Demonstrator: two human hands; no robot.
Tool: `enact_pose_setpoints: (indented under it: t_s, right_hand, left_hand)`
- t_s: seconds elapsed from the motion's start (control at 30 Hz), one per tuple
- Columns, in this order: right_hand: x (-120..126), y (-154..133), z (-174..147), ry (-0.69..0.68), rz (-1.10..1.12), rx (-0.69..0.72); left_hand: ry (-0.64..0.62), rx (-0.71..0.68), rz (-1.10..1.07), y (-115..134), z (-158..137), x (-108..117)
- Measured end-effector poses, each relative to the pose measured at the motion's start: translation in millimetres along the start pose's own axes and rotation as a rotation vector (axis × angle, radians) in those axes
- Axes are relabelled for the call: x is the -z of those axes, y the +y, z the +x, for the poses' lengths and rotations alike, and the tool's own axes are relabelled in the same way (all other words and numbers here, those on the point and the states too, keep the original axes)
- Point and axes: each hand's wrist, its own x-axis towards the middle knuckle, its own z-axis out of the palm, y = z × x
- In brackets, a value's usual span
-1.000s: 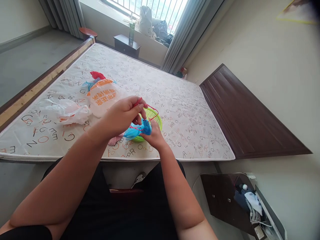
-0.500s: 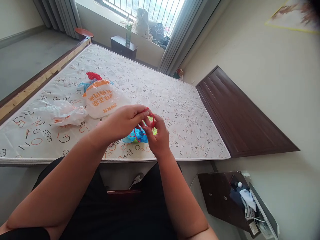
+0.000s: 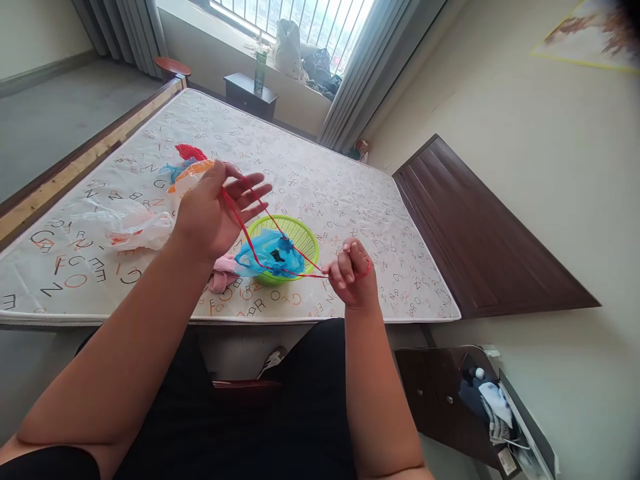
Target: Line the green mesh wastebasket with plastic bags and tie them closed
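A red string (image 3: 246, 233) is stretched between my two hands in a long loop. On my left hand (image 3: 213, 210), raised over the mattress, the string is looped around the thumb side while the fingers are spread apart. Curled fingers of my right hand (image 3: 351, 275) grip the other end, and some string runs around that hand. Between the hands, a blue plastic bag (image 3: 250, 257) hangs on the string, its edge gathered at two places with an opening in the middle. Behind and below the bag is a light green mesh basket (image 3: 306, 240) on the mattress.
The letter-patterned mattress (image 3: 360, 213) carries a pink cloth (image 3: 220, 275), a white plastic bag (image 3: 135, 227), and a red bag (image 3: 190, 152) beside an orange-and-white bag (image 3: 190, 177). A dark headboard (image 3: 480, 233) stands right; a cluttered bedside cabinet (image 3: 430, 387) is lower right.
My hands have moved apart, the left up and leftward, the right out to the right. The red string, bunched before, is now drawn out, and the bag and basket show between them.
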Motion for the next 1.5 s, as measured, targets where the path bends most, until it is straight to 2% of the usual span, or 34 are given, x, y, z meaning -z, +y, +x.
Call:
enact_pose_setpoints:
  t_s: [0.07,0.17,0.3,0.4,0.47,0.53,0.63,0.73,0.8,0.93,1.13,1.3,1.37,1.5]
  right_hand:
    - [18.0,-1.0,-4.8,-0.029,0.036,-0.063]
    - [37.6,-1.8,-7.2,0.071,0.143,-0.052]
    - [44.6,-1.2,-1.1,0.300,0.255,0.082]
    - [39.1,3.0,1.6,0.377,0.160,0.122]
    - [31.6,6.5,0.3,0.364,0.024,0.125]
    - [21.6,8.9,-2.1,0.307,-0.155,0.107]
    - [5.0,9.3,-4.2,0.155,-0.421,0.035]
    - [-8.8,8.4,-4.2,0.021,-0.593,-0.064]
    - [-14.9,7.9,-4.4,0.024,-0.655,-0.091]
    - [-20.9,6.7,-5.5,0.124,-0.658,-0.020]
    - [-24.6,5.8,-3.0,0.108,-0.625,-0.024]
    - [-24.5,7.8,-2.5,0.171,-0.649,0.002]
    - [-22.3,8.4,-0.6,0.234,-0.597,0.064]
    - [-12.6,5.0,6.6,0.428,-0.267,0.146]
  left_hand:
    - [0.041,0.070,-0.133,2.0,5.4,6.0]
    - [0.056,0.085,-0.130,-0.3,11.6,14.5]
    - [-0.066,0.128,-0.002,-12.0,14.0,17.0]
    - [-0.155,0.151,0.132,-24.9,10.6,11.7]
    - [-0.250,0.171,0.230,-33.5,4.9,6.3]
    - [-0.408,0.212,0.349,-40.7,-3.7,-0.1]
    - [-0.656,0.257,0.520,-47.5,-18.3,-10.0]
    - [-0.783,0.226,0.601,-51.0,-27.6,-16.6]
    - [-0.800,0.208,0.609,-52.7,-29.1,-18.4]
    - [-0.751,0.221,0.589,-55.6,-27.1,-18.2]
    - [-0.803,0.227,0.601,-57.2,-27.2,-16.9]
    - [-0.794,0.266,0.581,-56.4,-28.0,-17.2]
    - [-0.811,0.293,0.536,-55.4,-28.3,-17.4]
    - [-0.779,0.310,0.455,-51.8,-29.0,-17.0]
